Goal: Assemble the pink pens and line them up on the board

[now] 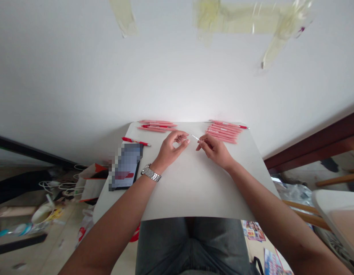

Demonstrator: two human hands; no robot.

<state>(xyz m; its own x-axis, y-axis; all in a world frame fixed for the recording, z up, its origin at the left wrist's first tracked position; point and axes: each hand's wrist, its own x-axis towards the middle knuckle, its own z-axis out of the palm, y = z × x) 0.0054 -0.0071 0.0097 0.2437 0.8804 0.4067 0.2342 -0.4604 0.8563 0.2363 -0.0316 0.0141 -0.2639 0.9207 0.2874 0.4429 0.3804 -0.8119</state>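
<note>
My left hand point(171, 147) hovers over the far middle of a small white table point(194, 183), its fingertips pinched together on something too small to make out. My right hand point(213, 149) sits close beside it, fingers closed on a thin white pen refill point(195, 137) whose tip points toward the left hand. A few pink pens point(157, 125) lie at the far left of the table. A larger row of several pink pens point(224, 131) lies at the far right, just beyond my right hand. One red pen point(136, 141) lies apart at the left edge.
A dark phone point(125, 167) lies on the table's left side near my watch-wearing wrist. A white wall stands right behind the table. Bags and clutter cover the floor at left; wooden furniture and a white chair point(337, 214) stand at right.
</note>
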